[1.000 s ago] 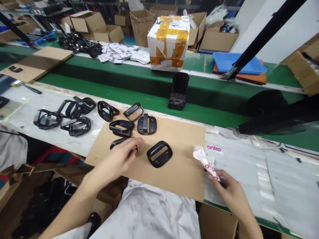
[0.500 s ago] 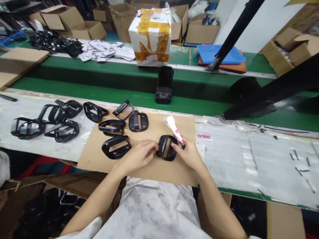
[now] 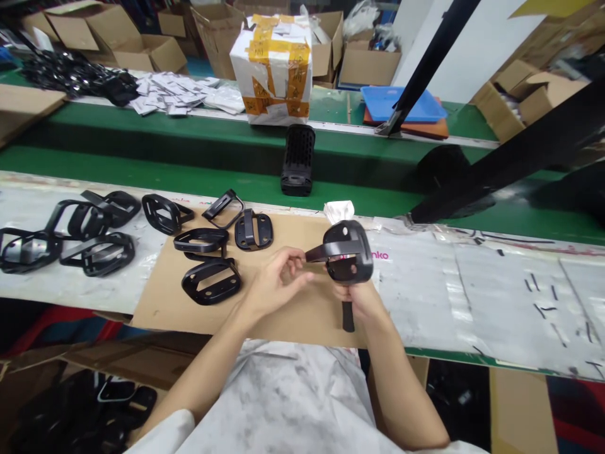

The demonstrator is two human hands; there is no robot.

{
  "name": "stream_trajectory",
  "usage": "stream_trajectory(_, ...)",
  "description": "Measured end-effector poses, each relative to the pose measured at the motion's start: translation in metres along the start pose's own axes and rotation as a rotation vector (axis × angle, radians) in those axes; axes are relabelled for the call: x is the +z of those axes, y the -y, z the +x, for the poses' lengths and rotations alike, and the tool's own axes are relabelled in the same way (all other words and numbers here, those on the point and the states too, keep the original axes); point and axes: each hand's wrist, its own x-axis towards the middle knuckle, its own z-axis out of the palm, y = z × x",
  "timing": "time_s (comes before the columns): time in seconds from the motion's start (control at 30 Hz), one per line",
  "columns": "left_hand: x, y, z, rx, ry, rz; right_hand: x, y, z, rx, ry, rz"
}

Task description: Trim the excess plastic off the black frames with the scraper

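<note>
A black slotted frame (image 3: 343,248) — loop (image 3: 319,253) pointing left — is held up, a black-handled tool (image 3: 348,317) behind it.

Pale, fairly even light fell from above, and the plastic sheeting (image 3: 425,296) gave back soft glare in patches. A band of shadow darkened the green belt (image 3: 189,173), and the lower left corner lay dim. Wide-angle stretch bent the outer edges, where the black heap (image 3: 66,72) at upper left was smeared by blur
</note>
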Motion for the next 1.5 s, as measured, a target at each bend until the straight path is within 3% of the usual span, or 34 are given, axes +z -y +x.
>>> stream_trajectory(0.17, 0.017, -0.01, 0.029, 0.137, -0.086, 0.213, 0.012, 0.002, -0.007, 0.024, 0.086, 0.144)
stream_trajectory(0.27, 0.02, -0.011, 0.038, 0.144, -0.104, 0.274, 0.013, 0.003, -0.007, 0.034, 0.078, 0.18)
stream_trajectory(0.5, 0.025, -0.012, 0.045, -0.015, -0.072, 0.354, 0.02, 0.001, -0.005, -0.043, -0.07, 0.27)
stream_trajectory(0.73, 0.024, -0.013, 0.061, -0.188, 0.116, 0.518, 0.023, -0.003, -0.002, -0.102, -0.201, 0.219)
stream_trajectory(0.83, 0.022, -0.005, 0.076, -0.197, 0.151, 0.542, 0.017, -0.002, -0.001, -0.109, -0.22, 0.169)
stream_trajectory(1.0, 0.026, 0.022, 0.091, -0.215, 0.091, 0.679, -0.012, -0.005, -0.015, -0.152, -0.29, -0.038)
stream_trajectory(1.17, 0.035, 0.039, 0.083, -0.123, 0.111, 0.807, -0.039, -0.018, -0.044, 0.0, -0.236, -0.154)
stream_trajectory(1.3, 0.038, 0.049, 0.08, -0.048, 0.097, 0.837, -0.04, -0.025, -0.061, 0.183, -0.183, -0.158)
stream_trajectory(1.5, 0.038, 0.059, 0.078, 0.021, 0.084, 0.843, -0.03, -0.026, -0.056, 0.18, -0.079, -0.211)
